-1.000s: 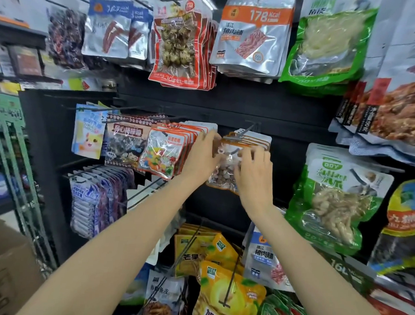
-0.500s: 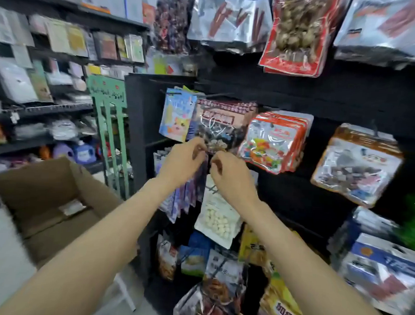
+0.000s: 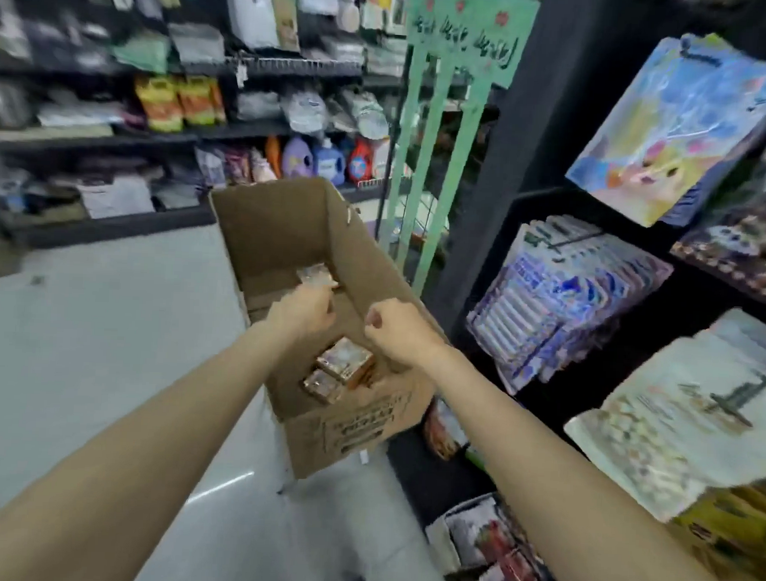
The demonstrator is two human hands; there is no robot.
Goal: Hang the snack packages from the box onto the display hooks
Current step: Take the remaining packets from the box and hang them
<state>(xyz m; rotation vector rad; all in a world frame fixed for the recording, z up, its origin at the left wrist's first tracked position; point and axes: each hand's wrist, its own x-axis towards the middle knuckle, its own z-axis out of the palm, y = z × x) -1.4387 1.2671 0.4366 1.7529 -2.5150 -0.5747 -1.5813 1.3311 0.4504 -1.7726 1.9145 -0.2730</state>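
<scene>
- Two bare hands hang over the open brown cardboard box (image 3: 358, 425), which stands on the pale floor to the left of the black display rack (image 3: 486, 207)
- Left hand (image 3: 301, 315) is curled, fingers pointing down into the box; whether it already pinches the small clear packet (image 3: 316, 276) lying just beyond its fingertips, I cannot tell through the blur
- Right hand (image 3: 397, 330) is a loose fist above the right side of the box, and nothing shows in it
- Several orange-and-clear snack packages (image 3: 340, 369) lie on the near part of the box floor, just below and between the two wrists
- Judged from this, the step in hand is the fetch: reaching into the box for the next package, with none on its way to a hook yet
- Next move calls for a firm pinch on one package, ideally by its top edge so the hang hole stays free, then a turn to the right toward the rack
- Hanging goods such as the blue-and-white packets (image 3: 561, 293) already crowd the right side, so a free hook has to be picked out
</scene>
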